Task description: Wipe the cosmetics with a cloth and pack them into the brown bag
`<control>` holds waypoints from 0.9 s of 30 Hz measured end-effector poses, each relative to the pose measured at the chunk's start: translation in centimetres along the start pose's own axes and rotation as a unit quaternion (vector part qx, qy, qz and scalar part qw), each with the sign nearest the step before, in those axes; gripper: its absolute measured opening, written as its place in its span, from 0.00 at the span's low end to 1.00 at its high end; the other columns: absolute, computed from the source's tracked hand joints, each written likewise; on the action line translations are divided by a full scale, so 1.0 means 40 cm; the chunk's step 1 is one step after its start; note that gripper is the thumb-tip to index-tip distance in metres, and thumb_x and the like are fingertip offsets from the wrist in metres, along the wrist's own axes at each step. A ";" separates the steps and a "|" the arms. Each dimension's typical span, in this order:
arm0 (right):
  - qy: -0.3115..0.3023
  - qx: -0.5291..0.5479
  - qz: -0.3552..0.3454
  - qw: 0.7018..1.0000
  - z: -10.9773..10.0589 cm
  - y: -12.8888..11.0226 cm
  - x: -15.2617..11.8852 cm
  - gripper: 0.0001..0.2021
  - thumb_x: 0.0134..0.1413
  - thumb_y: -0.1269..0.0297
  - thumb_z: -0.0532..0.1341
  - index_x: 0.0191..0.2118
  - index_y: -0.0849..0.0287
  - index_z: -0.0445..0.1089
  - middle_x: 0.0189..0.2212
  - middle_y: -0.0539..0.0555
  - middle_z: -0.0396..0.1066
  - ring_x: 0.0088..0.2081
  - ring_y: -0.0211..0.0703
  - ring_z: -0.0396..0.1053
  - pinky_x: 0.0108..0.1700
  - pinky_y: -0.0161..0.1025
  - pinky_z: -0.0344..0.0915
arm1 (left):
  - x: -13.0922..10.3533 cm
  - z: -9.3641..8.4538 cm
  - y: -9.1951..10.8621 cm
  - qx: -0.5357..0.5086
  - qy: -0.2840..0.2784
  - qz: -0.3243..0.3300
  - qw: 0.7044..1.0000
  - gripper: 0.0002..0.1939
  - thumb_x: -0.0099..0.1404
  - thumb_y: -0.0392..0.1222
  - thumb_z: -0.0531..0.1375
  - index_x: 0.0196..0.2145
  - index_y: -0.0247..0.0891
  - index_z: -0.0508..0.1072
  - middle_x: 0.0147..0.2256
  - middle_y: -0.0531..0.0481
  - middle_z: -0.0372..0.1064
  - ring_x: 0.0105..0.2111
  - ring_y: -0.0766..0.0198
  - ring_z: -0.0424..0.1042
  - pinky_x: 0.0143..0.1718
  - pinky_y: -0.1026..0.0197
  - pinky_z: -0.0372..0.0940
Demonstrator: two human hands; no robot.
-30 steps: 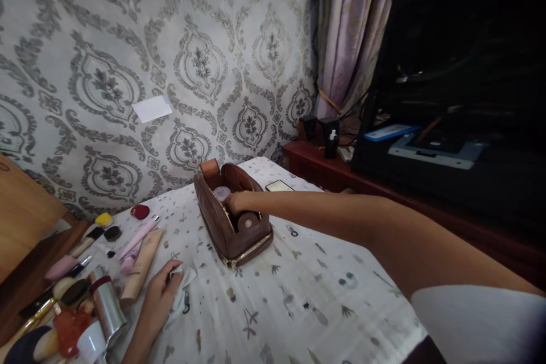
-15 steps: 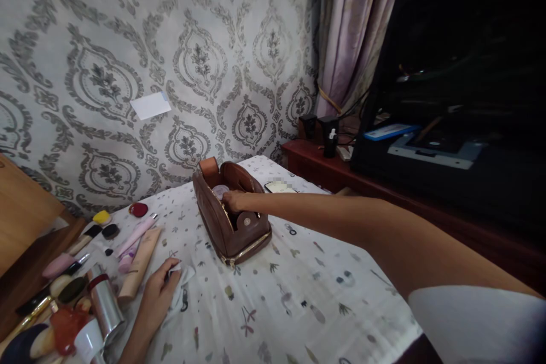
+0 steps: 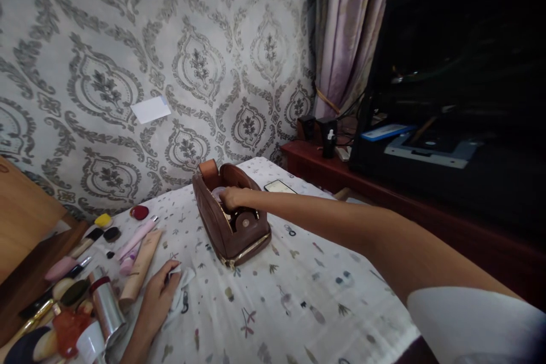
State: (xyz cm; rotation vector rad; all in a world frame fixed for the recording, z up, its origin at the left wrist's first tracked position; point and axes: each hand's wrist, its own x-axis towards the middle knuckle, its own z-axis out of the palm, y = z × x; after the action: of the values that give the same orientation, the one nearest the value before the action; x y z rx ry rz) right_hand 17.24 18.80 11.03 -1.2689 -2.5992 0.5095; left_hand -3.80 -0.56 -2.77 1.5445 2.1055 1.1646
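A brown bag stands unzipped on the patterned white cloth. My right hand reaches into its opening with fingers closed, beside a pale round item; whether the hand grips that item is hard to tell. At the lower left my left hand rests on the cloth, its fingers closed on a crumpled white tissue. Close to that hand lie a beige tube, a pink tube and a silver can.
Several cosmetics, among them an orange bottle and a red round case, spread along the left side. A phone lies behind my right forearm. A dark screen stands on a red-brown table at the right.
My right hand has shifted slightly up and left inside the bag's opening. My left hand and the tissue have stayed in place.
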 end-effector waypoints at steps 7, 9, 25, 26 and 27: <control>0.097 0.034 -0.062 0.993 -0.200 -0.034 -0.040 0.14 0.65 0.68 0.52 0.37 0.64 0.74 0.31 0.56 0.77 0.37 0.42 0.74 0.40 0.34 0.65 | -0.001 0.005 -0.002 -0.011 0.025 -0.011 1.000 0.26 0.52 0.60 0.59 0.36 0.36 0.78 0.28 0.50 0.74 0.25 0.58 0.68 0.29 0.58 0.66; 0.190 0.123 -0.094 0.970 -0.231 -0.026 -0.076 0.13 0.65 0.68 0.51 0.39 0.64 0.73 0.33 0.55 0.77 0.36 0.40 0.74 0.40 0.33 0.65 | -0.003 0.005 0.001 -0.019 0.022 -0.016 0.999 0.26 0.51 0.60 0.58 0.36 0.36 0.78 0.29 0.49 0.74 0.23 0.60 0.66 0.27 0.58 0.65; 0.027 0.173 -0.353 0.919 0.182 -0.080 -0.399 0.11 0.62 0.66 0.56 0.46 0.60 0.72 0.34 0.55 0.76 0.32 0.41 0.73 0.36 0.35 0.66 | -0.011 -0.004 0.021 -0.018 0.027 0.027 0.999 0.19 0.59 0.54 0.54 0.38 0.37 0.74 0.30 0.50 0.74 0.30 0.56 0.71 0.35 0.56 0.66; 0.000 0.165 -0.330 0.929 0.209 -0.088 -0.397 0.14 0.61 0.64 0.57 0.50 0.59 0.70 0.37 0.55 0.76 0.34 0.43 0.73 0.38 0.36 0.66 | -0.017 -0.006 0.032 -0.022 0.040 0.033 0.998 0.19 0.60 0.54 0.54 0.39 0.37 0.74 0.32 0.49 0.74 0.31 0.56 0.71 0.35 0.56 0.67; -0.020 0.172 -0.305 0.937 0.234 -0.097 -0.392 0.17 0.60 0.62 0.59 0.54 0.59 0.68 0.40 0.56 0.76 0.35 0.44 0.73 0.39 0.37 0.66 | -0.023 -0.007 0.043 -0.026 0.052 0.038 0.998 0.19 0.60 0.53 0.54 0.39 0.36 0.73 0.33 0.49 0.75 0.32 0.56 0.72 0.36 0.56 0.67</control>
State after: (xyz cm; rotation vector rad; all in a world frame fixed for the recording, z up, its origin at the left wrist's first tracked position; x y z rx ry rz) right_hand 20.91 2.14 3.43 -0.3154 -2.5879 0.8088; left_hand -2.47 -1.33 -1.51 1.5851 2.0787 1.3443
